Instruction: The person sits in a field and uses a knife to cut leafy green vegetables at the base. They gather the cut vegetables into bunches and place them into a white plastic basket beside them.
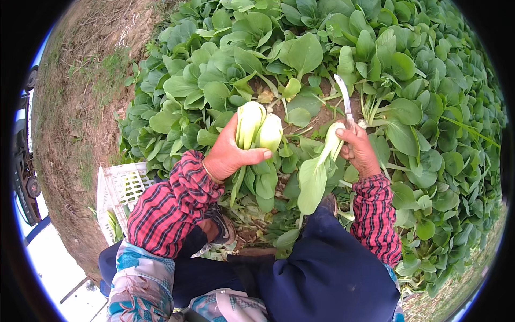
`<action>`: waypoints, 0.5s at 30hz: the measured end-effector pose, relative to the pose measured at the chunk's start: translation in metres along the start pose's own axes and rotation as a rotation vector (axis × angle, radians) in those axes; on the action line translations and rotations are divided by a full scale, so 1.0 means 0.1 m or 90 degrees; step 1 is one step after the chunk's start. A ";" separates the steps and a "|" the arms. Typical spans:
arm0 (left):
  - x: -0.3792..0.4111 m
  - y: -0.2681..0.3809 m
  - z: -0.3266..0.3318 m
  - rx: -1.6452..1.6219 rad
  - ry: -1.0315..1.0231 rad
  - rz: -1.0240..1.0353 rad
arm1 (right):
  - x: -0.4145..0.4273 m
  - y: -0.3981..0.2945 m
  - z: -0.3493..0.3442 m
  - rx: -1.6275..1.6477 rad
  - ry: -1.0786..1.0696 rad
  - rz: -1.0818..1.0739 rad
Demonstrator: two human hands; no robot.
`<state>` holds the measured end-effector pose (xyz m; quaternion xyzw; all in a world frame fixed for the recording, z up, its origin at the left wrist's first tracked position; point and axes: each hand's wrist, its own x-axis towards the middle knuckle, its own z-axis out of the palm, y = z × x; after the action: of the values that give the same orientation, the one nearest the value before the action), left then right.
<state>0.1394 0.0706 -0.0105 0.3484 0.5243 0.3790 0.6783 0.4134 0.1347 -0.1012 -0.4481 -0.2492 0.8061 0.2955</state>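
Observation:
Two heads of bok choy (250, 124) are gripped in my left hand (237, 151), their pale bases up and their leaves hanging down. My right hand (358, 147) holds a small curved knife (343, 93), its blade pointing up and away from me. The same hand pinches another bok choy (322, 165) by its pale base between thumb and fingers, with the leaves drooping below. The two hands are apart, above cut leaves and bare soil. The knife's handle is mostly hidden by my fingers.
Dense growing bok choy (406, 108) spreads ahead and to the right. A white plastic crate (120, 185) with some greens inside stands at my left, beside a strip of bare earth (76, 133). Trimmed leaves lie around my shoes (223, 229). A vehicle (26, 173) is at the far left.

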 end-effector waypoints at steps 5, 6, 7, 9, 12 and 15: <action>-0.04 -0.09 0.42 -0.178 -0.062 -0.092 | -0.32 0.10 0.50 -0.005 -0.057 0.037; -0.03 -0.17 0.44 -0.189 -0.069 -0.082 | -0.34 0.17 0.47 0.011 -0.036 0.014; -0.02 -0.23 0.46 -0.200 -0.075 -0.071 | -0.36 0.23 0.45 0.006 -0.021 0.010; -0.03 -0.32 0.54 -0.159 -0.060 -0.069 | -0.43 0.32 0.43 -0.007 0.010 0.003; -0.04 -0.37 0.55 -0.140 -0.067 -0.097 | -0.51 0.45 0.43 -0.023 0.041 -0.005; -0.02 -0.37 0.47 -0.109 -0.106 -0.163 | -0.57 0.53 0.40 -0.031 0.031 -0.023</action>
<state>0.1902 0.0475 -0.0320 0.2499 0.4726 0.3026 0.7891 0.3896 0.0521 -0.0846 -0.4705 -0.2696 0.7830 0.3047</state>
